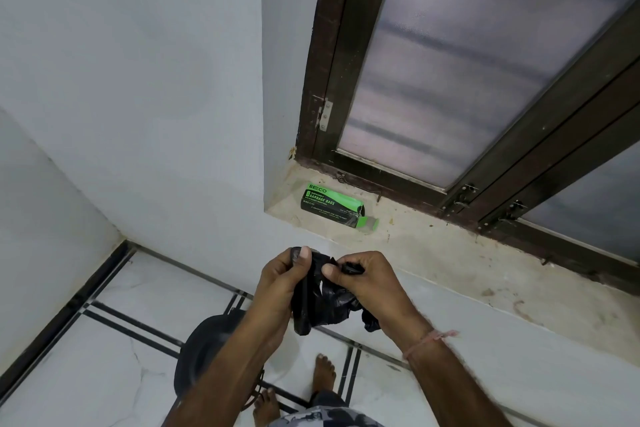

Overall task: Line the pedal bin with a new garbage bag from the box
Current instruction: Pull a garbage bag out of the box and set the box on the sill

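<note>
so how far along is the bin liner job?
Done: a black garbage bag is out of the box, which lies open-ended on the window sill.
In hand: the left hand and right hand grip the bunched bag near its top, apparently working it open.
Left: spread it and fit it into the pedal bin on the floor, where no liner shows.

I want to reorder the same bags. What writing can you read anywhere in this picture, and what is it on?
"BECO": green top of the box lying on the window sill.
"GARBAGE BAGS": same box, under the brand.
"BECO": again, smaller, on the box's dark side.
"A SMARTER ... FOR THE PLANET": dark side; the middle word is blurred.
Other fine print on the box: too small to read.
Black bag: no print visible.
</note>
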A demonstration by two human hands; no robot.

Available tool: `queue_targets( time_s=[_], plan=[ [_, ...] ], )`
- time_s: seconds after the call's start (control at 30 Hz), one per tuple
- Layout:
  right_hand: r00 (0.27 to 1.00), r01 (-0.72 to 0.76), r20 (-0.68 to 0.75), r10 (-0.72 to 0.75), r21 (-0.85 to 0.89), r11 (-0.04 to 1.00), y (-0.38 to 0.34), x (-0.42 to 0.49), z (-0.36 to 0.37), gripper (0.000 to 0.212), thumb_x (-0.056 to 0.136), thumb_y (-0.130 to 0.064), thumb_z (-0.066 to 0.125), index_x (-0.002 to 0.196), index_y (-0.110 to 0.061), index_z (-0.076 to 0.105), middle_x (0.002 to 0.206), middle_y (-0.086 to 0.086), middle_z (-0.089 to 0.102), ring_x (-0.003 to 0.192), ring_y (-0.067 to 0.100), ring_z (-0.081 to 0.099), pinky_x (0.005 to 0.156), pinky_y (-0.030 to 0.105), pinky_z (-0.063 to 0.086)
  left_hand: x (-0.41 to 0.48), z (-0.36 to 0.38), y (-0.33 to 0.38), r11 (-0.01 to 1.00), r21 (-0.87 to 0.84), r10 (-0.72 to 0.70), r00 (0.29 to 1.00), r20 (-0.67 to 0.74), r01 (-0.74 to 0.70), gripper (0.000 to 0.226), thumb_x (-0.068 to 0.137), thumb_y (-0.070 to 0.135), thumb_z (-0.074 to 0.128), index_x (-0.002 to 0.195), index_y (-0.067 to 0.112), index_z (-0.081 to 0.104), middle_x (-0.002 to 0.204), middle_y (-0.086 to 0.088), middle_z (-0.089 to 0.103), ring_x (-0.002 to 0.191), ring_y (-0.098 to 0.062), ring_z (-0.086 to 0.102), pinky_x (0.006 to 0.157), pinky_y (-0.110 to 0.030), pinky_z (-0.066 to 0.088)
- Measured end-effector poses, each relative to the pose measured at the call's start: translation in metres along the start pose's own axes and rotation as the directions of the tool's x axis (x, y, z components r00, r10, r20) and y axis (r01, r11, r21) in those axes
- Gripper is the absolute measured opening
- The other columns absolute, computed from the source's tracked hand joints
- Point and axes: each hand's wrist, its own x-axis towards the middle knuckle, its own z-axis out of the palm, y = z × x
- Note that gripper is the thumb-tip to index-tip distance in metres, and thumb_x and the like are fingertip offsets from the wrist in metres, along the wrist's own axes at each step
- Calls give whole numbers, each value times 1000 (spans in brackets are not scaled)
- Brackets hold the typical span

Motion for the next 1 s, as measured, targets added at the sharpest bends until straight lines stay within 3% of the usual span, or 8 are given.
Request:
queue_targets(
  time_s=[0.13, 0.3, 0.4, 0.53, 0.67, 0.77, 0.87, 1.0],
  plan=[
    [999, 23, 41, -20, -74, 997, -1, 2, -1, 45, 96, -37, 70, 72, 0, 60, 62, 7, 49, 58, 18, 44, 61, 35, 37, 1, 0, 2, 977, 183, 104, 994, 40, -110, 48, 100, 45, 56, 95, -3, 55, 81, -10, 60, 79, -21, 61, 70, -26, 53],
    [987, -76, 157, 37, 247, 966, -7, -5, 3, 37, 106, -26, 56, 92, 4, 71, 74, 6, 68, 62, 13, 63, 61, 24, 50, 5, 3, 2, 999, 25, 17, 997, 80, -19, 50, 104, 43, 50, 101, -7, 54, 90, -17, 62, 89, -27, 63, 83, -39, 55],
    [981, -151, 181, 68, 499, 853, -9, -7, 8, 43, 108, -25, 50, 73, -13, 72, 80, 6, 75, 74, 15, 69, 68, 23, 57, 4, 11, 4, 982, -175, -55, 995, 80, 69, 42, 102, 43, 47, 87, 6, 63, 79, -8, 64, 80, -19, 59, 86, -37, 53],
    [983, -180, 138, 117, 661, 729, -11, -6, 12, 41, 108, -26, 47, 72, -10, 58, 80, 9, 72, 75, 17, 65, 77, 27, 57, 8, 19, 2, 965, -257, -42, 998, 49, 53, 38, 97, 45, 51, 85, 11, 63, 77, -6, 62, 73, -15, 59, 82, -31, 54],
    [989, -125, 72, 129, 873, 471, -11, 0, 2, 24, 95, -15, 56, 71, -14, 54, 76, 6, 60, 74, 19, 54, 83, 33, 45, 17, 13, 0, 893, -450, -22, 998, -58, -7, 27, 97, 41, 51, 86, 16, 53, 72, -1, 50, 70, -16, 56, 78, -35, 53],
    [984, -116, 40, 175, 887, 447, -3, 7, -4, 36, 106, -22, 49, 71, -16, 55, 78, 5, 70, 82, 22, 63, 84, 35, 49, 22, 11, 0, 916, -392, 56, 995, -87, -86, 28, 103, 37, 45, 88, 14, 50, 71, -1, 50, 66, -16, 56, 76, -36, 54],
    [982, -120, 60, 181, 932, 342, 0, 15, -4, 45, 108, -22, 47, 66, -16, 61, 55, -1, 50, 53, 15, 54, 62, 30, 52, 28, 18, 1, 963, -209, 145, 981, -126, -169, 30, 105, 35, 43, 88, 10, 47, 70, -3, 45, 59, -15, 49, 66, -32, 52],
    [991, -75, 39, 128, 955, 286, 10, 28, -51, 23, 95, -27, 52, 76, -14, 56, 46, -7, 36, 33, 4, 31, 33, 17, 28, 38, -4, 6, 976, -22, 199, 935, -293, -215, 30, 108, 32, 45, 88, 11, 52, 67, 0, 49, 56, -12, 48, 62, -32, 48]
  ],
)
